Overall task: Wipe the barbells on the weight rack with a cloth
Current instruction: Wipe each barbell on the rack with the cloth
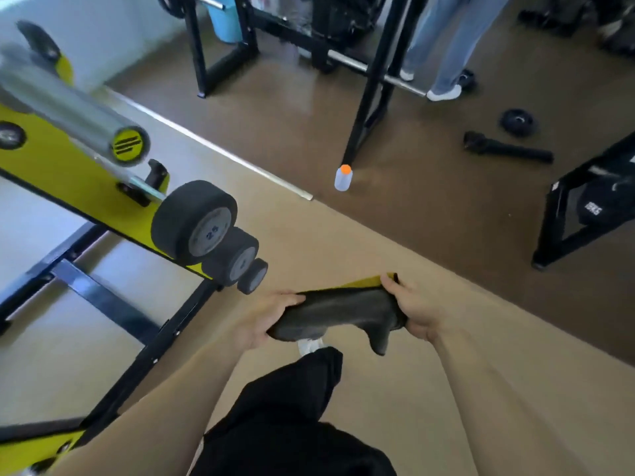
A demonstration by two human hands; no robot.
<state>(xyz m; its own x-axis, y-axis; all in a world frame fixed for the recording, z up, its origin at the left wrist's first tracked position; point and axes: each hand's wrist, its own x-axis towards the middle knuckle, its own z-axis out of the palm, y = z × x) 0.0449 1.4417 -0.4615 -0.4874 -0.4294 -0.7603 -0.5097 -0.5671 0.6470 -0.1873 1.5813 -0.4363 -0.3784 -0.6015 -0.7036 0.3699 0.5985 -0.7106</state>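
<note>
Hands (pixel 271 319) (pixel 417 312) stretch cloth (pixel 338 316) — weight (pixel 206 230) reads "25".

Tan floor (pixel 343 242) bears a bottle (pixel 343 179) and rack (pixel 103 201)

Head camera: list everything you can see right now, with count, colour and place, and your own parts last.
Cloth: one, dark grey with a yellow side, stretched between both hands, low centre.
Barbell sleeve: one, silver with a yellow end cap, upper left, blurred.
Fixed barbell ends: three, black with grey faces, stacked on the rack, left of centre.
Weight rack: one, yellow panel on a black frame, left.
Bottle: one, clear with an orange cap, on the floor, centre.
Black stands: several, top and right.
Plate: one, black, floor at right.
Bystander's legs: blue jeans, white shoes, top right.
Left hand: gripping the cloth.
Right hand: gripping the cloth.
</note>
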